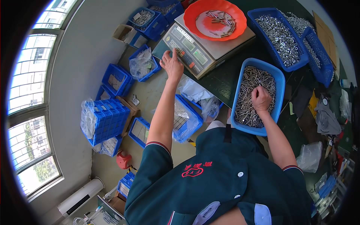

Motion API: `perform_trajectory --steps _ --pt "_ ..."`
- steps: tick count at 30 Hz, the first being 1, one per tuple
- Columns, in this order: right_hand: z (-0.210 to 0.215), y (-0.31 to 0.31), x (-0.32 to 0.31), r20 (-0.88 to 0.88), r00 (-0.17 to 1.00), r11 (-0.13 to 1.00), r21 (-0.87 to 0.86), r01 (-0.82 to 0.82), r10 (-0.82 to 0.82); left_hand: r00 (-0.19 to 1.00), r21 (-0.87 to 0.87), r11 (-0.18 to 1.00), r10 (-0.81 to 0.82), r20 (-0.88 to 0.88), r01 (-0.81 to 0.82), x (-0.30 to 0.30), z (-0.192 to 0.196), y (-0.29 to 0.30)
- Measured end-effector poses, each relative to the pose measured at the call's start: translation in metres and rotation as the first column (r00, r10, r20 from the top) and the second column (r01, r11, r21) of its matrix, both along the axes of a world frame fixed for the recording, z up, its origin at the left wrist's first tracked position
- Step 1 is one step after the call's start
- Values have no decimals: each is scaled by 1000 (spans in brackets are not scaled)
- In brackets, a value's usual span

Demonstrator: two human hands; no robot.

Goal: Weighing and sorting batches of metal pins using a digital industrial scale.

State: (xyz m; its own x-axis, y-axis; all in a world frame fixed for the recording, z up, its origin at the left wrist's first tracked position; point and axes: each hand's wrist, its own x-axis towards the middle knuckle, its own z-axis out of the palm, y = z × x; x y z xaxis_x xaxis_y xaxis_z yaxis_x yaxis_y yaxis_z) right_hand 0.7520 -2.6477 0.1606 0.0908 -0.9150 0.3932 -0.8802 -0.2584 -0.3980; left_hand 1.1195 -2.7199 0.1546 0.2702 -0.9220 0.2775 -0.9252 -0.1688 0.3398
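Observation:
My left hand (173, 64) reaches to the keypad of a digital weighing scale (191, 50), index finger stretched out at the keys and the other fingers apart; it holds nothing. On the scale's metal platform sits a red-orange plastic bowl (191, 20) with a scattering of slim metal pins (221, 20) in it. My right hand (261, 99) is over a blue plastic basket (278, 80), its fingers curled down into a thick layer of similar metal pins (245, 93). Whatever those fingers grip is hidden beneath the hand.
Blue baskets of shiny nuts (279, 39) stand at the table's far right. Several blue bins with parts and plastic bags, including a stacked blue crate (110, 122), line the floor at left. A grey cloth (327, 118) and a clear bag (309, 156) are at right.

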Motion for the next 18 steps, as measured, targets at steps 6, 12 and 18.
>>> perform_trajectory --steps 6,12,18 --pt "-1 -1 0 13 1000 1000 0 -4 4 1000 16 1000 -2 5 2 2 2 -10" --pt "-3 -2 -1 12 1000 1000 3 2 -2 1000 26 1000 -18 -4 18 1 3 -16" --pt "-3 -2 0 16 1000 1000 13 0 0 999 25 1000 7 -54 -5 2 5 -20"
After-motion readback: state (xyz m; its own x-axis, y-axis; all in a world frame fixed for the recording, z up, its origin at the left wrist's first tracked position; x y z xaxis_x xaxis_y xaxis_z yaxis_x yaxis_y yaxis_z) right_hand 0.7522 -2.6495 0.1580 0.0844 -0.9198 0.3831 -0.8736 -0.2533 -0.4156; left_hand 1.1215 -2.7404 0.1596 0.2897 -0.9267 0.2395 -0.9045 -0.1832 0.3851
